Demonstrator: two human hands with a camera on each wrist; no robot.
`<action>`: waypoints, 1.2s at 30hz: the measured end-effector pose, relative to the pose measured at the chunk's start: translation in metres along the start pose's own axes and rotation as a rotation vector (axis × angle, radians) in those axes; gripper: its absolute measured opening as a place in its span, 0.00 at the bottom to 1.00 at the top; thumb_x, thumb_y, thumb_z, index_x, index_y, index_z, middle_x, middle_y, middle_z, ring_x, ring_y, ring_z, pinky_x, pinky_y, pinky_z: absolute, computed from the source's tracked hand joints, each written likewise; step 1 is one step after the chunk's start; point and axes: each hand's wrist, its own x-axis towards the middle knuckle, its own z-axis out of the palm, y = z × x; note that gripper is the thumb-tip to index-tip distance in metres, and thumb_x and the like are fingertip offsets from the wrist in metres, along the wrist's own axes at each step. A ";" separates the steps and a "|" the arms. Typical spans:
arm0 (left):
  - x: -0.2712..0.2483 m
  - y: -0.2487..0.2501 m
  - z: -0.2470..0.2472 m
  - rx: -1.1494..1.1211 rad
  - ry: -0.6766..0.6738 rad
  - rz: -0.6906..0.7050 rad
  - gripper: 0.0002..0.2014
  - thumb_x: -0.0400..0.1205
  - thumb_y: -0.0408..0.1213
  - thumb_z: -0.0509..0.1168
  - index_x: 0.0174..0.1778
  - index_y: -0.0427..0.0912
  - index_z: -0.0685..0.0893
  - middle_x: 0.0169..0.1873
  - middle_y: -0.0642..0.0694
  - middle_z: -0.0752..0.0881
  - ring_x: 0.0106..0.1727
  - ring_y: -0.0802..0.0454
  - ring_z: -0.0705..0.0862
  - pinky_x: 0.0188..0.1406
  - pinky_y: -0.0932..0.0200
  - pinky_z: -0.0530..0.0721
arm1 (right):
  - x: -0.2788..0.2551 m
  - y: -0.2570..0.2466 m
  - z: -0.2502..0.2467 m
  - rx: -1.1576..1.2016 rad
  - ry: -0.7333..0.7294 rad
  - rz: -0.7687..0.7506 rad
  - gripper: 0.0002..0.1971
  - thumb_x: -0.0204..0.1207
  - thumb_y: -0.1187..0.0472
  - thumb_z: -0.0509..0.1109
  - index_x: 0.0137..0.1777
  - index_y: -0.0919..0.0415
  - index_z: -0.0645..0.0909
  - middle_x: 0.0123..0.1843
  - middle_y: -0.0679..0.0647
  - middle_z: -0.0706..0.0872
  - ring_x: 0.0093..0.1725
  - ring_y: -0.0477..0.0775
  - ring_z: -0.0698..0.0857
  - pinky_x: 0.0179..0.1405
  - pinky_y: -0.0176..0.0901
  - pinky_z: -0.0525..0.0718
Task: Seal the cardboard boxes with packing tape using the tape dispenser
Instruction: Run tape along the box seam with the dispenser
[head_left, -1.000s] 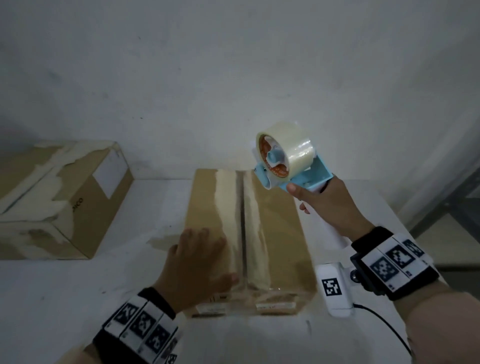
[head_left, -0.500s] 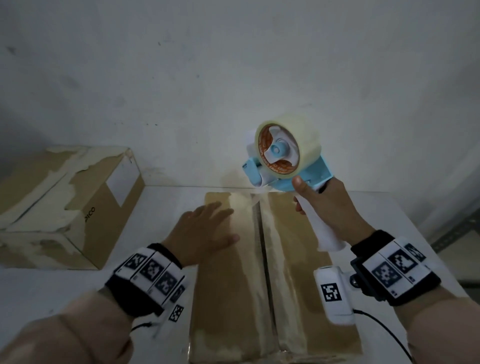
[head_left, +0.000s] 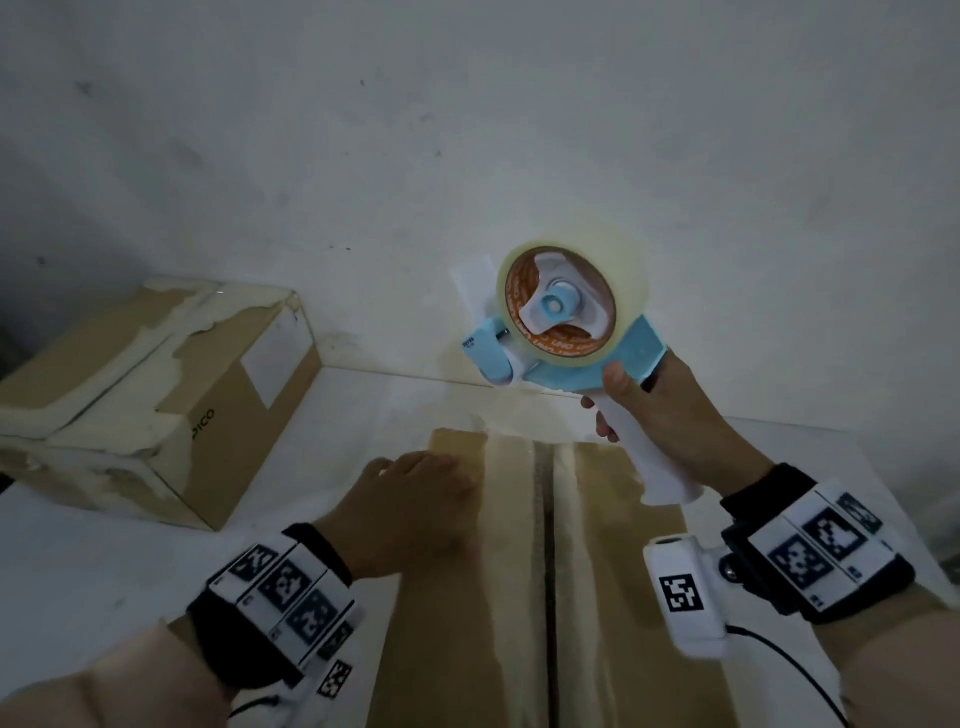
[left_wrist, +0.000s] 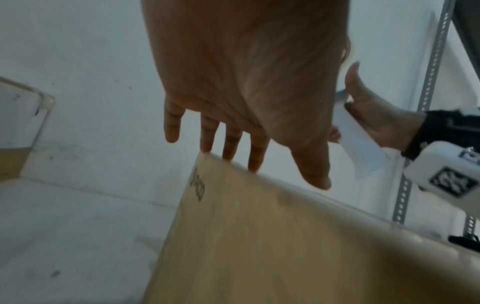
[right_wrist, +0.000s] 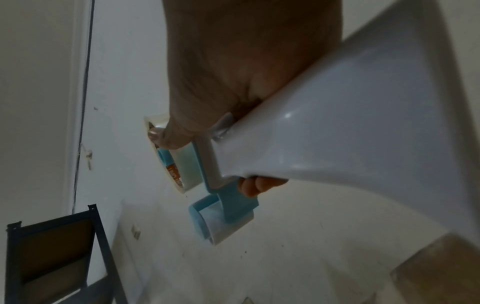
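Note:
A long cardboard box (head_left: 613, 597) lies lengthwise in front of me on the white table, its centre seam running away from me. My left hand (head_left: 410, 499) lies flat with straight fingers on the box's far left part; the left wrist view shows the left hand (left_wrist: 233, 127) reaching the far edge of the box (left_wrist: 259, 236). My right hand (head_left: 670, 415) grips the white handle of a blue tape dispenser (head_left: 566, 332) holding a clear tape roll, raised above the box's far end. In the right wrist view the dispenser (right_wrist: 207, 174) is held by that hand (right_wrist: 246, 61).
A second cardboard box (head_left: 156, 410) with torn tape and a white label stands at the left against the white wall. The white table (head_left: 104, 571) surrounds both boxes. A dark metal shelf frame (right_wrist: 52, 253) appears in the right wrist view.
My left hand has slid from the near end of the box towards its far left corner. The dispenser has stayed raised in my right hand, and my view has moved closer over the box.

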 end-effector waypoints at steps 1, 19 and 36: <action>0.002 -0.003 -0.005 -0.049 0.075 0.014 0.24 0.83 0.53 0.52 0.75 0.52 0.63 0.76 0.47 0.66 0.77 0.46 0.65 0.73 0.44 0.68 | 0.003 0.002 0.003 0.002 -0.015 -0.009 0.40 0.55 0.25 0.68 0.51 0.63 0.78 0.38 0.62 0.84 0.28 0.52 0.83 0.25 0.39 0.82; 0.061 -0.012 -0.035 -1.565 0.467 -0.253 0.12 0.83 0.40 0.59 0.36 0.40 0.80 0.33 0.49 0.85 0.27 0.66 0.85 0.25 0.74 0.80 | 0.017 0.018 0.008 0.042 0.032 -0.148 0.48 0.58 0.29 0.70 0.55 0.78 0.72 0.37 0.64 0.84 0.28 0.55 0.82 0.26 0.40 0.83; 0.064 -0.037 -0.037 -1.411 0.296 -0.278 0.14 0.81 0.25 0.60 0.30 0.39 0.81 0.27 0.44 0.82 0.20 0.65 0.80 0.24 0.73 0.81 | 0.020 0.017 -0.001 0.005 -0.152 -0.068 0.34 0.58 0.36 0.74 0.57 0.58 0.70 0.43 0.34 0.87 0.37 0.34 0.85 0.34 0.24 0.80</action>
